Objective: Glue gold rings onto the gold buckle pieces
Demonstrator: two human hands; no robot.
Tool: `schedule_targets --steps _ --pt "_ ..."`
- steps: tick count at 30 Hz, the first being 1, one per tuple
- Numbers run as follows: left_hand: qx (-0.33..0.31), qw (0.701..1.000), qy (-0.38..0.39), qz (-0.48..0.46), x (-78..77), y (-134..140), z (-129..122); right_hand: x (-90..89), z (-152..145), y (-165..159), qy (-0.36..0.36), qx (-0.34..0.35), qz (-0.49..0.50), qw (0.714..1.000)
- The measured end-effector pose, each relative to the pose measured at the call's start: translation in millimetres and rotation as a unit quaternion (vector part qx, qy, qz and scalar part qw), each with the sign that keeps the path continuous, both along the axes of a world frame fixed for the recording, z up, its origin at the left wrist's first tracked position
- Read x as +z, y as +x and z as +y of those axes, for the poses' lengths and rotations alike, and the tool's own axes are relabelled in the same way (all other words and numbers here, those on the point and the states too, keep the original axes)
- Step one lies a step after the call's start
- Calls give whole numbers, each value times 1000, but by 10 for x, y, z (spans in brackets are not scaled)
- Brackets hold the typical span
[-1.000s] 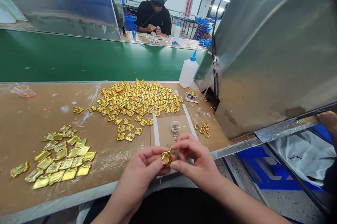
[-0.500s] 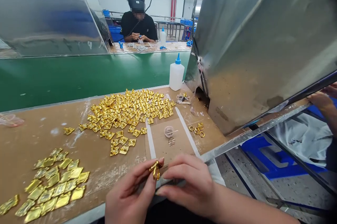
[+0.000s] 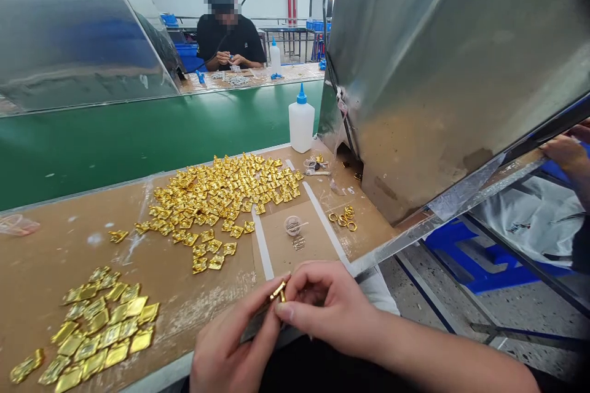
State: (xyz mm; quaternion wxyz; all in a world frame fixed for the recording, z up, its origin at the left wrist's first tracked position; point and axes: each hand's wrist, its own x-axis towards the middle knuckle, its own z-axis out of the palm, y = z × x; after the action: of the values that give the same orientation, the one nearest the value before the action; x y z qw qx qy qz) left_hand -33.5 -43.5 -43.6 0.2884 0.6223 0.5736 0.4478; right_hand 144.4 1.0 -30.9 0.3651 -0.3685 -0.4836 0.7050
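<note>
In front of me, at the near table edge, my left hand (image 3: pixel 235 337) pinches a small gold metal piece (image 3: pixel 278 289) between thumb and fingers. The thumb and forefinger of my right hand (image 3: pixel 329 301) close on the lower, loop-like part of the same piece. Much of it is hidden by my fingertips. Beyond my hands lies a large heap of small gold pieces (image 3: pixel 225 187). To the left, flat gold pieces (image 3: pixel 110 336) lie in rough rows. Several gold rings (image 3: pixel 343 219) rest at the right, near a small clear cup (image 3: pixel 293 226) with a thin stick in it.
A white bottle with a blue tip (image 3: pixel 302 125) stands at the table's back edge, before a green belt (image 3: pixel 184 125). A metal hood (image 3: pixel 442 85) slants over the right side. Across the belt sits a co-worker (image 3: pixel 230 39); another person's hand (image 3: pixel 565 153) shows at far right.
My right hand has moved in from beside the gold piece and now pinches its lower part. The piece has turned in my left fingers. The whole view has shifted slightly.
</note>
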Motion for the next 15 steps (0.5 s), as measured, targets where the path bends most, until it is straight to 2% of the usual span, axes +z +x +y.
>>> schedule_targets --steps 3,8,15 --pt "-32 999 -22 -2 52 -47 27 34 53 59 -59 33 51 996" --pt "-55 998 -2 16 144 -73 50 51 110 130 -77 48 44 995" --pt "-56 998 -20 22 198 -36 83 -16 141 149 -95 61 30 993"
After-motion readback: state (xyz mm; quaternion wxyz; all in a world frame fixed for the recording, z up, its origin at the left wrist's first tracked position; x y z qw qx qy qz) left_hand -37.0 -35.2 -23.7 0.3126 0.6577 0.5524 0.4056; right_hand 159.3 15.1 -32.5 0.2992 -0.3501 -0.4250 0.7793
